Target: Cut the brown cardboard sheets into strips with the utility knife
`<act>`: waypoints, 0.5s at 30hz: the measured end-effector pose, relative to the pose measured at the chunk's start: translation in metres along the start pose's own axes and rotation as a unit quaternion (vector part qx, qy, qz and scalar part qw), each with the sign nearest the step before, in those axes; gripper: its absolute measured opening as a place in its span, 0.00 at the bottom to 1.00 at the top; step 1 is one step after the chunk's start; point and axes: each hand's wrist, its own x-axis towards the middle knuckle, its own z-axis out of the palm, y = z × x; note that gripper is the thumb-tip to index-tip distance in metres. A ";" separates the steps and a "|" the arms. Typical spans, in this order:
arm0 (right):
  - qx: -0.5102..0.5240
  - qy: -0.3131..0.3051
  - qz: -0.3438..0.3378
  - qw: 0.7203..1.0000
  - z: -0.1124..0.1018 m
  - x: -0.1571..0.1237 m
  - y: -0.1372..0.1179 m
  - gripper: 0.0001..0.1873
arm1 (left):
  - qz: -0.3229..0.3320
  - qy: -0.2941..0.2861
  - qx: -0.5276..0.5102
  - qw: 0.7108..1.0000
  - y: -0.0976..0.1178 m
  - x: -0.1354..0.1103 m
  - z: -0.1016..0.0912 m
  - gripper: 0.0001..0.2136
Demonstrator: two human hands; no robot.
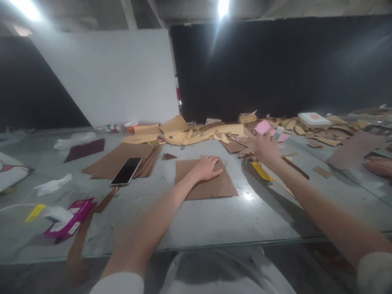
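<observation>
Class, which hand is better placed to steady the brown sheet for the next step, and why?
Likely the left hand: it rests on the brown sheet, whereas the right hand is off it, near the scraps.

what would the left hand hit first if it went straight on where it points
Past the brown sheet under it, the left hand would probably meet the brown scraps beyond the sheet's far edge first, though depth is hard to judge.
</observation>
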 end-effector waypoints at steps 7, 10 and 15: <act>0.233 -0.158 -0.238 0.930 0.016 -0.027 -0.071 0.22 | 0.018 0.011 0.030 0.999 -0.001 0.002 0.003 0.21; 0.226 -0.180 -0.236 0.928 0.021 -0.032 -0.083 0.14 | 0.017 0.009 0.029 0.999 -0.001 0.002 0.004 0.21; 0.203 -0.191 -0.225 0.934 0.013 -0.021 -0.065 0.06 | 0.006 0.008 0.024 1.000 -0.001 0.002 0.003 0.22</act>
